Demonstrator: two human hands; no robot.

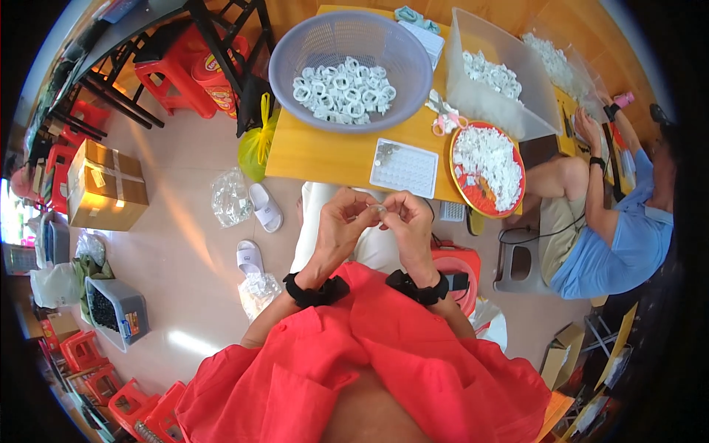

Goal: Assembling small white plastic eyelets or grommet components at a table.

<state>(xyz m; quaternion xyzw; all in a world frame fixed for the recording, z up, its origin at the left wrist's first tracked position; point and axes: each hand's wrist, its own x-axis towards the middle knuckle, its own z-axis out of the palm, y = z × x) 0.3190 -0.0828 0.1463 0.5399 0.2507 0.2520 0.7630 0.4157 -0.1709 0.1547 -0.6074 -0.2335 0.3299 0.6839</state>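
My left hand and my right hand meet over my lap, fingertips pinched together on a small pale part. Both wrists wear black bands. Just beyond my hands, on the low wooden table, lies a white rectangular tray with a few small pieces at one corner. A round red-rimmed plate heaped with white plastic parts sits to its right. A lilac round basket holding white ring-shaped parts stands at the back.
A clear plastic bin with white parts stands on the table's right. Another person in a blue shirt sits at right. White slippers, plastic bags, a cardboard box and red stools lie on the floor at left.
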